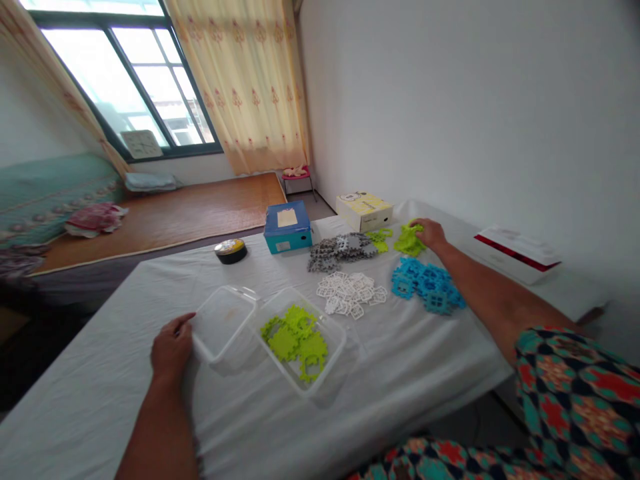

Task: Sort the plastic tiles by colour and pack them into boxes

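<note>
In the head view, with 12 o'clock at the top, the bunch of lime-green interlocking plastic tiles lies at 8 o'clock from the right hand, against its fingers, on the far side of the desk. The right hand is much the nearer one. The bunch is jumbled, with no clear long axis.

The right fingers curl over the bunch's upper edge; whether they pinch it, I cannot tell. The left hand lies at the 9 o'clock edge of the clear lid, its fingers apparently touching the rim; I cannot tell whether they grip it.

The clear plastic box, holding more lime-green tiles, is at 8 o'clock from the right fingers, well apart, its long axis running 10 to 4. Blue tiles lie at 6 o'clock from the right hand; white tiles at 8.
</note>
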Available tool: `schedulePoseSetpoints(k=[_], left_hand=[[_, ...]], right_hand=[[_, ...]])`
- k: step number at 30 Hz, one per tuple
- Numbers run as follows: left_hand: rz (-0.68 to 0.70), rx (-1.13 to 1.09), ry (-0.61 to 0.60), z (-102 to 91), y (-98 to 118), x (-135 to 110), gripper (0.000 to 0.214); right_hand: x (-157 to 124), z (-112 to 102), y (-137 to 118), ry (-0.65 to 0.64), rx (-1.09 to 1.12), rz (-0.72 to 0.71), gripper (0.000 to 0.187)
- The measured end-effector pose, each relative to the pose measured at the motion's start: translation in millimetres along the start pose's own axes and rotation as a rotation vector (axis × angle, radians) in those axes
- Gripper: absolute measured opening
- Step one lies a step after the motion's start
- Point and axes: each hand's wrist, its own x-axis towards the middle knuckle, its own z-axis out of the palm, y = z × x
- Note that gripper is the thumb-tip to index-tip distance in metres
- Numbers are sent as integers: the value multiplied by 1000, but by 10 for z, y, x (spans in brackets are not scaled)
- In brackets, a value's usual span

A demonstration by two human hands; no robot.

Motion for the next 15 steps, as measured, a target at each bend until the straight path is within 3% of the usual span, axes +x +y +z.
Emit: schedulePoseSetpoints(k=[5,9,12,15], left_hand=[[13,-3,23,-14,45,-36,36],[-12,-28,21,-11,68,-60,37],[-18,-45,14,-3,70,-70,37],[-13,-55,13,8,62,-75,37]], right_hand=[[-49,-141,6,61,53,102,37],[36,-324,-153,159,174,134,36],[117,-489,-420,215,249,109,34],[103,-662,-883,243,436,59,31]])
